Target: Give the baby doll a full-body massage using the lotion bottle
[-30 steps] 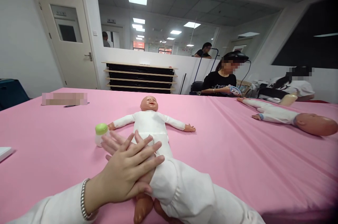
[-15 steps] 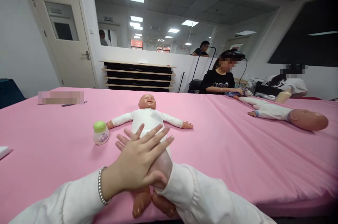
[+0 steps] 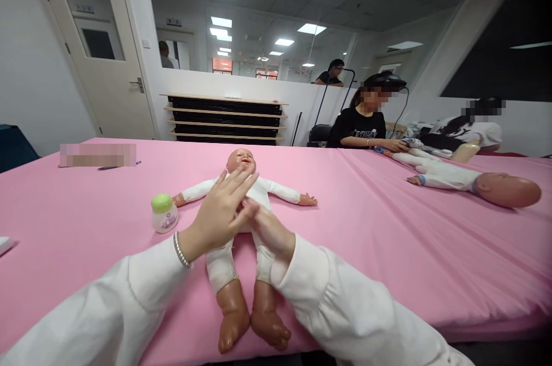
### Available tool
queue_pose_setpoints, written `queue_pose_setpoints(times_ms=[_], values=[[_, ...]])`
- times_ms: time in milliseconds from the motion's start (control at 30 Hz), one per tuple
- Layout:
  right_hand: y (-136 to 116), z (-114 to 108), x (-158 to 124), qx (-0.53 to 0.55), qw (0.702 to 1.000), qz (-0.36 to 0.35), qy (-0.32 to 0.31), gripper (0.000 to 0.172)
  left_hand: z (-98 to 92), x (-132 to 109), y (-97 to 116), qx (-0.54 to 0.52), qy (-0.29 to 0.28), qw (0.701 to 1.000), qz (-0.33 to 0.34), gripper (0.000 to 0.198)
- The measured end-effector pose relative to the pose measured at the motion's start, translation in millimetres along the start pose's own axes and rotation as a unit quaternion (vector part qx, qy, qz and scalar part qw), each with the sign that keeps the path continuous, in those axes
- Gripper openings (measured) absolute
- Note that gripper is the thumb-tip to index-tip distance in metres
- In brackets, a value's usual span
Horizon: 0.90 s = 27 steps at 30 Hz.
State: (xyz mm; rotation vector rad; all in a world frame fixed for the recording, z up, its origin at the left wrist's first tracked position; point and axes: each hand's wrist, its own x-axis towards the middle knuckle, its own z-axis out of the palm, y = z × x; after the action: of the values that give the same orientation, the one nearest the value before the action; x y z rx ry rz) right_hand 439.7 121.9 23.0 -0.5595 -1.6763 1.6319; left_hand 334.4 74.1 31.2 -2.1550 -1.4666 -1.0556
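Observation:
A baby doll (image 3: pixel 260 187) in a white suit lies on its back, its head away from me and its brown feet towards me. Over its torso, my left hand (image 3: pixel 224 205) is open, with its fingers stretched out together. My right hand (image 3: pixel 272 231) meets it palm to palm; its fingers are largely hidden behind the left, and what shows looks flat. No object can be seen between the palms. Left of the doll, beside its hand, stands a small jar (image 3: pixel 164 214) with a green lid.
A pink cloth (image 3: pixel 366 262) covers the table. Further right lies a second doll (image 3: pixel 504 189), with a pale bottle (image 3: pixel 466 150) nearby. A co-worker (image 3: pixel 362 119) in black sits at the far side, hands on a small cloth item. A white object's edge (image 3: pixel 6 245) shows at left.
My hands have drawn up towards the doll's chest, uncovering its legs. The left hand, earlier lying across the back of the right, now meets its palm. The view has shifted slightly.

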Motion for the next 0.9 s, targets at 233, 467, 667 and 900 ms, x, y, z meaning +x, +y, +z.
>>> queue_pose_setpoints(times_ms=[233, 467, 667, 900], values=[[47, -86, 65, -0.352, 0.9, -0.212, -0.15, 0.032, 49.3, -12, -62, -0.101, -0.13, 0.986, 0.021, 0.047], [85, -101, 79, -0.39, 0.878, -0.214, -0.177, 0.037, 62.0, -14, -90, -0.204, -0.144, 0.968, 0.009, 0.034], [74, -105, 81, -0.383, 0.877, -0.2, -0.207, 0.045, 64.0, -24, -103, -0.247, -0.063, 0.964, -0.082, 0.028], [99, -100, 89, -0.365, 0.91, -0.159, -0.115, 0.067, 70.0, -25, -102, -0.214, -0.14, 0.967, -0.012, 0.036]])
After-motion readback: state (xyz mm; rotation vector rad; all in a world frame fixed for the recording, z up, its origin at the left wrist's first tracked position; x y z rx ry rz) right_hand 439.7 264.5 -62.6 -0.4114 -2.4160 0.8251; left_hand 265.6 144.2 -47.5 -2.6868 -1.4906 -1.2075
